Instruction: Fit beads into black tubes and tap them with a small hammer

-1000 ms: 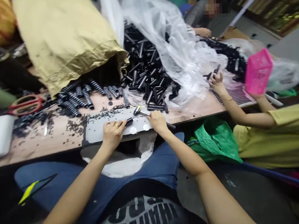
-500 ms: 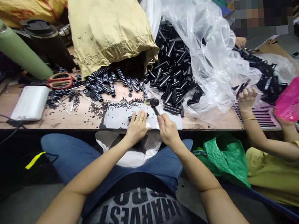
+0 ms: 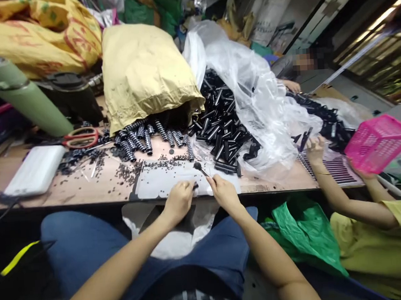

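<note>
My left hand (image 3: 180,197) is closed near the table's front edge, over the white sheet (image 3: 155,182). A dark end of a black tube (image 3: 195,185) shows past its fingers; the rest is hidden by the hand. Just to the right, my right hand (image 3: 224,193) is wrapped round the handle of a small hammer (image 3: 198,166). Its dark head points away from me, above the sheet. Tiny black rings (image 3: 130,173) are scattered over the sheet's left part and the tabletop. Beyond the hammer lies a heap of glossy black tubes (image 3: 220,135).
Ridged black-and-silver rods (image 3: 132,143) spill from a yellow sack (image 3: 148,67). Clear plastic (image 3: 259,105) drapes beside the tubes. Scissors (image 3: 81,138), a white box (image 3: 35,170) and a green flask (image 3: 34,101) stand left. At right, a co-worker's hand (image 3: 315,149) works near a pink basket (image 3: 380,143).
My left hand has gone from lying flat over the black tube to closing round it. The hammer's head has swung a little to the left. The camera view has tilted up.
</note>
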The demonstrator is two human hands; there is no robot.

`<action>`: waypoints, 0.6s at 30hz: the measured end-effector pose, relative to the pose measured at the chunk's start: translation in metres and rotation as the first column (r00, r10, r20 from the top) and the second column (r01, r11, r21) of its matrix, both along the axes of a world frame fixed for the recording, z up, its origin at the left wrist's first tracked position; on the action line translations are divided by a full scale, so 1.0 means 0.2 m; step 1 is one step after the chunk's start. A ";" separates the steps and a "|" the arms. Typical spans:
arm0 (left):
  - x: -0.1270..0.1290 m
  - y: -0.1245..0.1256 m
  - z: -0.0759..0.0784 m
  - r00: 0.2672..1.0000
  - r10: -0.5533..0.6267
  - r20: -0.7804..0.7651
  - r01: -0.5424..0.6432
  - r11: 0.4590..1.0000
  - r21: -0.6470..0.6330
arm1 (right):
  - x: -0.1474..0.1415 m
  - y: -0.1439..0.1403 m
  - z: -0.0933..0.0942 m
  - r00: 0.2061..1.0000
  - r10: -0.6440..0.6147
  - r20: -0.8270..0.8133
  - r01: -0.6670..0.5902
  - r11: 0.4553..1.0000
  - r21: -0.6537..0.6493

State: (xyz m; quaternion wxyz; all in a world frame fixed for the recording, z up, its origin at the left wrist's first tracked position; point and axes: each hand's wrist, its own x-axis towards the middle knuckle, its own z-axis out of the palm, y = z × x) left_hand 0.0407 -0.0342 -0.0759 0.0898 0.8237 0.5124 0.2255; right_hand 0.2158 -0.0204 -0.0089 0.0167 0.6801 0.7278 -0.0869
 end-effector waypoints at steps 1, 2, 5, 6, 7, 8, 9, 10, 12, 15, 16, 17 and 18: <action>0.00 -0.04 0.01 0.999 -0.050 -0.006 0.050 0.998 -0.028 | 0.05 0.02 -0.03 0.999 -0.029 0.036 0.029 1.000 0.002; 0.00 -0.08 0.01 0.996 -0.094 -0.012 0.093 0.994 -0.065 | 0.10 0.04 -0.07 0.996 -0.054 0.064 0.053 0.999 0.006; -0.02 -0.10 0.03 0.995 -0.096 0.008 0.096 0.981 -0.169 | 0.19 0.09 -0.16 0.992 -0.081 0.092 0.074 0.995 0.073; -0.03 -0.06 0.04 0.998 -0.054 0.019 0.056 0.981 -0.184 | 0.20 0.11 -0.18 0.994 -0.071 0.082 0.061 0.991 0.119; -0.03 -0.01 0.06 1.000 0.006 0.025 -0.002 0.983 -0.186 | 0.20 0.12 -0.19 0.997 -0.052 0.062 0.041 0.984 0.173; -0.03 0.06 0.08 0.997 0.069 0.029 -0.063 0.983 -0.170 | 0.19 0.13 -0.20 0.999 -0.028 0.034 0.020 0.973 0.230; -0.02 0.14 0.10 0.990 0.135 0.038 -0.128 0.980 -0.149 | 0.19 0.13 -0.20 1.000 -0.008 -0.001 0.007 0.960 0.280; 0.01 0.23 0.12 0.977 0.210 0.044 -0.202 0.970 -0.137 | 0.18 0.14 -0.20 0.999 0.015 -0.037 -0.003 0.950 0.312; 0.07 0.39 0.14 0.941 0.338 0.029 -0.329 0.930 -0.163 | 0.16 0.15 -0.20 0.994 0.047 -0.098 -0.011 0.940 0.341; 0.20 0.58 0.15 0.893 0.444 -0.068 -0.446 0.860 -0.249 | 0.15 0.16 -0.19 0.985 0.084 -0.150 -0.027 0.938 0.346; 0.24 0.62 0.15 0.884 0.456 -0.104 -0.467 0.845 -0.260 | 0.16 0.16 -0.19 0.982 0.094 -0.162 -0.032 0.936 0.350; 0.26 0.65 0.14 0.876 0.463 -0.135 -0.482 0.836 -0.263 | 0.16 0.16 -0.18 0.980 0.103 -0.173 -0.036 0.934 0.354; 0.28 0.67 0.14 0.868 0.470 -0.159 -0.496 0.828 -0.263 | 0.17 0.16 -0.18 0.977 0.112 -0.182 -0.040 0.933 0.358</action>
